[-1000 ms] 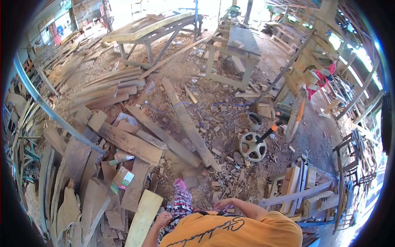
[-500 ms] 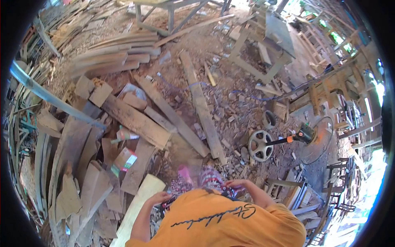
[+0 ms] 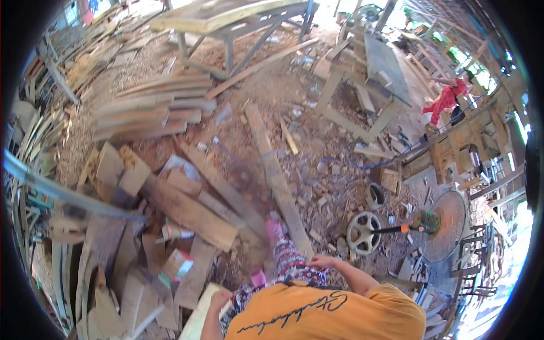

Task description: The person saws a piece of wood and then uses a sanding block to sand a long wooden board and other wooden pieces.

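Note:
My left hand [image 3: 222, 297] is low beside my left thigh, next to a pale wooden plank [image 3: 199, 317]. Its fingers are small and blurred, and I cannot make out anything in them. At my right hip, my right hand [image 3: 322, 260] has its fingers bent against the patterned trousers [image 3: 293, 262] and seems to grip the cloth. One foot in a pink shoe [image 3: 274, 229] is forward, close to a long narrow board [image 3: 275, 178] on the ground. Another pink shoe [image 3: 258, 277] shows nearer my body.
A standing fan [image 3: 436, 224] with a spoked round base [image 3: 364, 233] lies at the right. Thick beams [image 3: 184, 209] and stacked boards [image 3: 153, 110] are at the left, wooden benches [image 3: 226, 25] at the back. Scraps litter the ground. A person in red [image 3: 446, 101] is at the far right.
I have stepped forward: one pink shoe now reaches farther ahead. The view has tilted up, so the boards and fan sit lower. A person in red has come into sight.

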`<act>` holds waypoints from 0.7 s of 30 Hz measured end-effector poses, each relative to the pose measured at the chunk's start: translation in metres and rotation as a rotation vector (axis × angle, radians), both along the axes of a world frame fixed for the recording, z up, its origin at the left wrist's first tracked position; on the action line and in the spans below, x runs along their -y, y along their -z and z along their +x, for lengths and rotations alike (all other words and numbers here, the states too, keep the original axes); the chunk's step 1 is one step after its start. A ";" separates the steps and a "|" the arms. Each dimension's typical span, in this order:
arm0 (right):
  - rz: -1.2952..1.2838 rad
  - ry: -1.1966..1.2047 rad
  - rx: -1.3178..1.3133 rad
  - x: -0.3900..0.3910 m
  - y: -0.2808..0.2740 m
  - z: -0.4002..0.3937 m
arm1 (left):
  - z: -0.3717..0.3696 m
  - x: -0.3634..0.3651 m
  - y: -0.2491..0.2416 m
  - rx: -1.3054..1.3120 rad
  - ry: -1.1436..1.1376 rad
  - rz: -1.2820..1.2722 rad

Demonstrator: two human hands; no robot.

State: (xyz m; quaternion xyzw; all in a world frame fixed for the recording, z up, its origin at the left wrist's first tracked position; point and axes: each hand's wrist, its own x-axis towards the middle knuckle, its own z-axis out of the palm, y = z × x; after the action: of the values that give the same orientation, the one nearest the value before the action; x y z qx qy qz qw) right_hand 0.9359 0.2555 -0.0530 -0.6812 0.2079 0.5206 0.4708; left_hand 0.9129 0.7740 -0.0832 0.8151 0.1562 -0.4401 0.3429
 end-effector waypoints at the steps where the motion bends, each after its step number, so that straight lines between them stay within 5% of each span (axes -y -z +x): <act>1: 0.062 -0.067 0.020 0.007 0.011 0.020 | 0.002 -0.003 0.028 -0.043 0.038 -0.155; 2: 0.091 -0.145 0.067 0.016 0.025 0.041 | 0.011 -0.003 0.052 -0.097 0.080 -0.306; 5: 0.241 0.075 0.155 0.027 0.028 0.109 | 0.067 0.049 -0.025 -0.461 -0.269 -0.436; 9: 0.136 0.294 0.306 0.038 0.000 0.192 | 0.125 0.088 -0.031 -0.226 -0.306 -0.275; 11: -0.230 -0.113 0.609 0.052 -0.002 0.223 | 0.151 0.098 -0.020 -0.060 -0.409 -0.282; 15: -0.487 -0.195 0.776 0.092 0.041 0.224 | 0.202 0.111 -0.048 -0.109 -0.562 -0.338; 21: -0.521 -0.210 0.457 0.145 0.060 0.171 | 0.223 0.089 -0.056 -0.110 -0.501 -0.219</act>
State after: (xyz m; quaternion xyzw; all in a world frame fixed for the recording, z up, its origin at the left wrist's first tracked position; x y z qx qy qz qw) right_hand 1.1071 0.1107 -0.1130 -0.8948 0.1520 0.3299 0.2597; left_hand 1.1362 0.6849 -0.0274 0.6841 0.3226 -0.3995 0.5180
